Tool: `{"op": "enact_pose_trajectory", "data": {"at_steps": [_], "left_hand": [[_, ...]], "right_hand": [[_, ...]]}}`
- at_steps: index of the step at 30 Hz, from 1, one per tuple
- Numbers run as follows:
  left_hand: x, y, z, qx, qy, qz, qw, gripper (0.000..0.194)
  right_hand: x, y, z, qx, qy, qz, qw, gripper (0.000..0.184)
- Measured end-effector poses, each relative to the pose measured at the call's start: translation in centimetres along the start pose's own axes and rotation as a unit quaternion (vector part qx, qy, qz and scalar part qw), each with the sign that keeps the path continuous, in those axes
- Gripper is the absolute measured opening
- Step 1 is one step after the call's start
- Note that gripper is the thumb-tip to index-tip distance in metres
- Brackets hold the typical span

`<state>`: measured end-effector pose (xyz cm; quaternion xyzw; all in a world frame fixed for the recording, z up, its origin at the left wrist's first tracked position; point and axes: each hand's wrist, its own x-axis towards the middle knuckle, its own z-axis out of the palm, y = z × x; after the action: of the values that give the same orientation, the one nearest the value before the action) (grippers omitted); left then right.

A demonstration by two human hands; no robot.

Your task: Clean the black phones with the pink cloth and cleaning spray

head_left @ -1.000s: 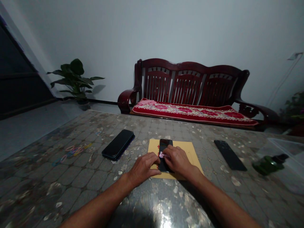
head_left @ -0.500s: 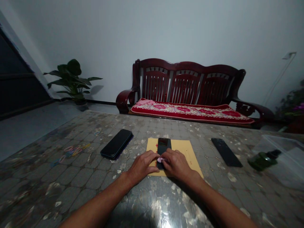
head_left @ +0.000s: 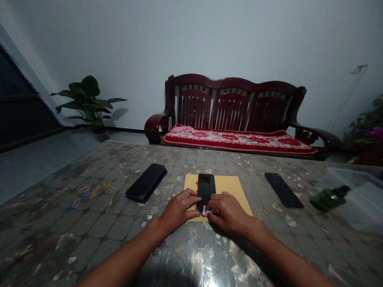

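A dark smartphone lies flat on a yellow paper sheet or envelope with red marks. My left hand holds the phone steady at its left edge, index finger and thumb apart against it. Pinched in the fingers of my right hand is a small pink cloth, pressed at the phone's lower end. The far side of the cloth is hidden under those fingers.
Left stands a stack of phones, with several coloured rubber bands beyond it. To the right lie another phone, a green spray bottle and a clear plastic box. A wooden bench is behind the table.
My right hand has slid the pink cloth down the phone toward its near end, baring more of the screen. My left hand stays at the phone's left edge. The view has shifted slightly.
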<state>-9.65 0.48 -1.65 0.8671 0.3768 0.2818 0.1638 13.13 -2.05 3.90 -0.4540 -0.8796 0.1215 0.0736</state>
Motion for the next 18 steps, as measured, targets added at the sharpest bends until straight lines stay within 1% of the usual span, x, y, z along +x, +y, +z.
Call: {"op": "enact_pose_trajectory", "data": {"at_steps": [2, 6, 15, 18], "left_hand": [[0.0, 0.1, -0.1, 0.005, -0.004, 0.008, 1.000, 0.039], [0.0, 0.1, -0.2, 0.021, -0.010, 0.016, 1.000, 0.038], [0.0, 0.1, -0.3, 0.045, -0.024, 0.024, 0.998, 0.037], [0.0, 0.1, -0.3, 0.049, -0.026, 0.022, 0.998, 0.037]], "right_hand": [[-0.4, 0.7, -0.2, 0.002, 0.003, 0.009, 1.000, 0.012], [0.0, 2.2, -0.4, -0.018, 0.017, 0.060, 0.998, 0.016], [4.8, 4.1, -1.5, -0.084, 0.039, 0.155, 0.983, 0.024], [5.4, 4.2, -1.6, -0.091, 0.034, 0.170, 0.981, 0.025]]}}
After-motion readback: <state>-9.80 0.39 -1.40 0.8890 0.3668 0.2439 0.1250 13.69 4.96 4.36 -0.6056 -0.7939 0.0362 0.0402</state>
